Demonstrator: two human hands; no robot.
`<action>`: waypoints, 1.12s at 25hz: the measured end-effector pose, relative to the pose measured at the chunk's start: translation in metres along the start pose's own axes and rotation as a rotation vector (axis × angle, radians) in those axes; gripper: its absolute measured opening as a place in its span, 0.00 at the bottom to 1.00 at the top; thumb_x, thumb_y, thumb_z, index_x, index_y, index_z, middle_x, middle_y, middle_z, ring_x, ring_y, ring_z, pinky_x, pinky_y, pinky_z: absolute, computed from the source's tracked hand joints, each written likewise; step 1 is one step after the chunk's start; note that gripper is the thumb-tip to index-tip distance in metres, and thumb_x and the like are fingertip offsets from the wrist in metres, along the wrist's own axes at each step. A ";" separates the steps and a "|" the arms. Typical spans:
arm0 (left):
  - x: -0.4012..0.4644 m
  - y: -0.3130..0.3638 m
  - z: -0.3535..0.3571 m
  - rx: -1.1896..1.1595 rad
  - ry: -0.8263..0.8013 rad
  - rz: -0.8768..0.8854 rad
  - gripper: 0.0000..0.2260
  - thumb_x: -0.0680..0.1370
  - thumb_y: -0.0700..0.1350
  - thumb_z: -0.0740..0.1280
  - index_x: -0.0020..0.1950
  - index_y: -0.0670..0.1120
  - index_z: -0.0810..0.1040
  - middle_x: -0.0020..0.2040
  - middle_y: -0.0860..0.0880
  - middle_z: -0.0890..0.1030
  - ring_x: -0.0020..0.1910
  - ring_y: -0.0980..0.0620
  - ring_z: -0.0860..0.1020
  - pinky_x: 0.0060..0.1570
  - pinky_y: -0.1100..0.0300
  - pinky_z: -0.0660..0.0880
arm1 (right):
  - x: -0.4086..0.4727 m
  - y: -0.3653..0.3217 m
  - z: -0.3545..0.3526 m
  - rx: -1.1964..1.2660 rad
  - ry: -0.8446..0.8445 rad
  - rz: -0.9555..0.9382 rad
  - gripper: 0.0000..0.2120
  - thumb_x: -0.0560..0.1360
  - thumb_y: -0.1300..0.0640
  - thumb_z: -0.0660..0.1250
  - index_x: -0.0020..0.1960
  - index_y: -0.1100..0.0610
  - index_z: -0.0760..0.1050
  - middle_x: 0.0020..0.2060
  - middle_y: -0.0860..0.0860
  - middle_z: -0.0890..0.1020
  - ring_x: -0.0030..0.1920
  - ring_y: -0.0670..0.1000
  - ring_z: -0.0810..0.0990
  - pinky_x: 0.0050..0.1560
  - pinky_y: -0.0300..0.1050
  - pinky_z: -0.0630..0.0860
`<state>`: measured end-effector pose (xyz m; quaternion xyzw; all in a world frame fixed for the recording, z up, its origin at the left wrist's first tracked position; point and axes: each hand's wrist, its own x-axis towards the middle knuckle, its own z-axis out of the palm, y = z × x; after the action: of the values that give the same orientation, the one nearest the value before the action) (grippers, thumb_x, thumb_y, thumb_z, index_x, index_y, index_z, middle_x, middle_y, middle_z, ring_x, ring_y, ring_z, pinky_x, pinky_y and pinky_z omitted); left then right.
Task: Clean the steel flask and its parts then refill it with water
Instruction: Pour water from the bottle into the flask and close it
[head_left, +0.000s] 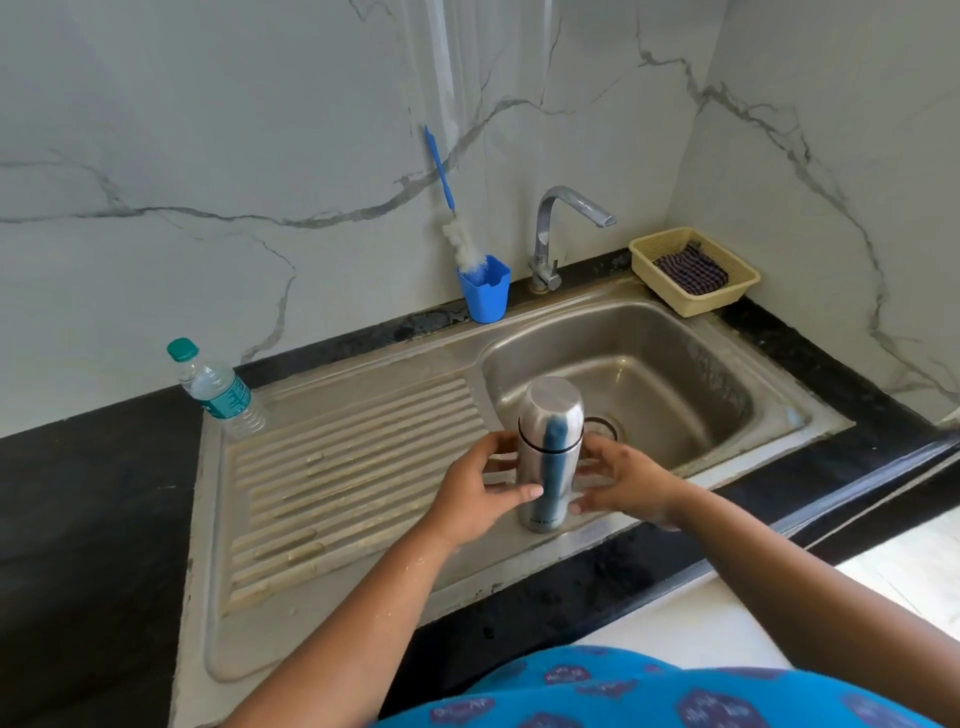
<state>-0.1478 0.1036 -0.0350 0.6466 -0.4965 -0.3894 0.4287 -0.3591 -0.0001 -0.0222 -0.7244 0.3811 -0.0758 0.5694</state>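
Note:
A steel flask (549, 452) stands upright on the sink's front rim, its cap on. My left hand (480, 493) wraps its left side, thumb across the front. My right hand (623, 480) touches its right side with fingers spread around the body. A blue-handled bottle brush (457, 228) stands in a blue cup (485, 291) behind the sink, left of the tap (558, 234). A plastic water bottle (218, 389) with a green cap stands at the far left of the drainboard.
The steel sink basin (691, 374) lies right of the ribbed drainboard (337, 467). A yellow basket (737, 283) with a dark checked cloth (690, 270) sits in the back right corner. Black counter surrounds the sink; marble walls stand behind and at right.

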 end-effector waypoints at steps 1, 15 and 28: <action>-0.001 0.000 0.001 0.016 0.009 0.001 0.24 0.69 0.44 0.80 0.59 0.58 0.74 0.58 0.58 0.80 0.59 0.59 0.78 0.57 0.56 0.79 | 0.004 0.000 0.002 -0.040 0.002 0.002 0.33 0.63 0.60 0.80 0.63 0.46 0.72 0.55 0.47 0.80 0.57 0.46 0.79 0.58 0.43 0.78; 0.014 0.029 -0.051 0.045 0.298 0.072 0.27 0.72 0.42 0.77 0.68 0.51 0.71 0.63 0.52 0.74 0.58 0.61 0.76 0.50 0.62 0.80 | 0.106 -0.079 -0.011 -0.293 -0.229 -0.305 0.27 0.66 0.57 0.79 0.61 0.52 0.72 0.52 0.43 0.79 0.52 0.42 0.80 0.56 0.42 0.79; 0.144 0.012 -0.199 0.090 0.367 -0.098 0.25 0.76 0.43 0.73 0.70 0.52 0.68 0.63 0.51 0.76 0.59 0.51 0.78 0.61 0.55 0.75 | 0.299 -0.179 0.018 -0.507 -0.212 -0.403 0.39 0.72 0.58 0.73 0.74 0.53 0.53 0.58 0.53 0.78 0.56 0.53 0.78 0.60 0.50 0.75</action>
<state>0.0628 -0.0056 0.0308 0.7486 -0.3949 -0.2626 0.4634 -0.0570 -0.1660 0.0325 -0.9076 0.1755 -0.0137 0.3811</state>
